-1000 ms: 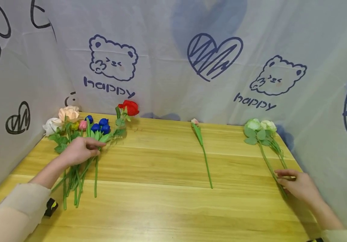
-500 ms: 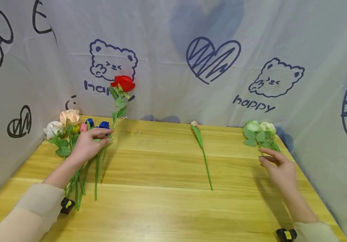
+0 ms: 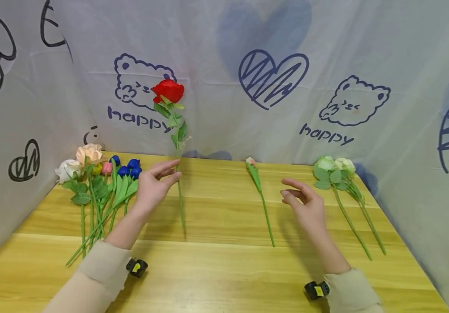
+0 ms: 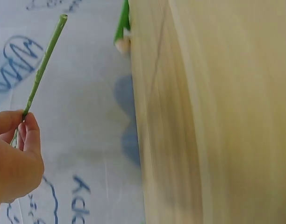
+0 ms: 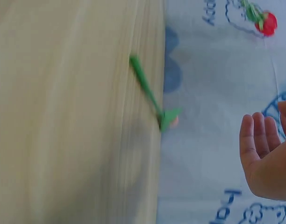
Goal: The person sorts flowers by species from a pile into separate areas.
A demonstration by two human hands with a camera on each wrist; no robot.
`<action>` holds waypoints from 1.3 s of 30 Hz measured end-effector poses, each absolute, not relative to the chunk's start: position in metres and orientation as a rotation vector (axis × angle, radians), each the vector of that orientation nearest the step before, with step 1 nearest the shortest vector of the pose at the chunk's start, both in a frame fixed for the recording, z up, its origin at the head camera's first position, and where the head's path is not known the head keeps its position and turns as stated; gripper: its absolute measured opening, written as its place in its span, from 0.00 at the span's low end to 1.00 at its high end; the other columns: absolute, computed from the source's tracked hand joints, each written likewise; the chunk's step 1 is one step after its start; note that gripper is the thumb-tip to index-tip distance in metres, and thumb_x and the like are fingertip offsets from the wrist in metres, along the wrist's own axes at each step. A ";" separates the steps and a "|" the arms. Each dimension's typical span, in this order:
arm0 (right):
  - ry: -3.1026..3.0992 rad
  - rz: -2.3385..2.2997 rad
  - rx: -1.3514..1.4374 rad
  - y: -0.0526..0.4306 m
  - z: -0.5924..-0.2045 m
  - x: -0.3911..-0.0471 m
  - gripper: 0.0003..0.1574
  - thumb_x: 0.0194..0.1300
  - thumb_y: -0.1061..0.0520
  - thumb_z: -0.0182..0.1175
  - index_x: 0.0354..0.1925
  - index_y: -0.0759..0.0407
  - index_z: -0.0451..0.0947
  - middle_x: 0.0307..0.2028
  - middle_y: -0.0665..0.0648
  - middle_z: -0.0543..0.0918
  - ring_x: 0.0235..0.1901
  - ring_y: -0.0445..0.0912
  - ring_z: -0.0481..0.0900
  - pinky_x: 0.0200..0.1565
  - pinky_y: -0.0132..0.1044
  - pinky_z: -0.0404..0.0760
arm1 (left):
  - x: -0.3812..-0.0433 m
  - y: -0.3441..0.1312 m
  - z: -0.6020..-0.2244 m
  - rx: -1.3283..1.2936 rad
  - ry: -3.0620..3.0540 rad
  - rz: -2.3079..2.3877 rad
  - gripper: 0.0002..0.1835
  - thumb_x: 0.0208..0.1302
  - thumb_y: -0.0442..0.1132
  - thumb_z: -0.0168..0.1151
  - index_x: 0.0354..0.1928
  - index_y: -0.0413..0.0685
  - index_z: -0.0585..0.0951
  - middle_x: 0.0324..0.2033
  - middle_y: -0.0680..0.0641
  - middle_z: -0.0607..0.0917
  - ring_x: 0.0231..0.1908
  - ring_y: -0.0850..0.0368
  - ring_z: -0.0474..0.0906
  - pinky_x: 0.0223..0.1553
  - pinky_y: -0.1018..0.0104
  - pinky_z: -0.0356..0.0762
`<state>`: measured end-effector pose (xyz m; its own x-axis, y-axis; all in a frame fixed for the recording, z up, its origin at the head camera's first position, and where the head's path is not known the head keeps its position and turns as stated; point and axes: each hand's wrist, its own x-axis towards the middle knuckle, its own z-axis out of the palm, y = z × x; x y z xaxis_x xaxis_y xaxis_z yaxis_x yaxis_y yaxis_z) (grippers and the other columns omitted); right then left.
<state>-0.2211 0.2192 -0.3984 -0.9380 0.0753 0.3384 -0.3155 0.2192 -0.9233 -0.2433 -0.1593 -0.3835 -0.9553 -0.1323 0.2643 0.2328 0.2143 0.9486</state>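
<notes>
My left hand (image 3: 154, 186) pinches the stem of a red rose (image 3: 168, 91) between thumb and fingers, holding the flower upright above the table. In the left wrist view the lower end of its green stem (image 4: 42, 67) sticks out past my fingertips. My right hand (image 3: 306, 206) hovers over the table with fingers loosely bent and nothing in them. To its left a pale pink tulip (image 3: 261, 187) lies alone on the wood. The right wrist view shows that tulip (image 5: 147, 88) blurred, with the rose (image 5: 266, 23) beyond.
A bunch of flowers lies at the left: a peach rose (image 3: 89, 153), a white rose (image 3: 68, 167), blue buds (image 3: 129, 168) and several green stems. Two pale green-white roses (image 3: 334, 163) lie at the right of the wooden table (image 3: 224, 269). A printed cloth (image 3: 212, 117) hangs behind.
My left hand has lifted the red rose off the bunch and carried it right. My right hand has left the green-white roses and moved left toward the tulip.
</notes>
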 end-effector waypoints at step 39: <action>-2.541 1.984 0.572 0.132 -0.408 -0.196 0.21 0.69 0.67 0.67 0.60 0.70 0.80 0.55 0.68 0.85 0.43 0.56 0.89 0.42 0.55 0.88 | -0.238 -0.045 -0.400 -0.317 -2.028 -2.043 0.17 0.68 0.28 0.69 0.57 0.40 0.86 0.57 0.44 0.84 0.51 0.48 0.82 0.37 0.73 0.78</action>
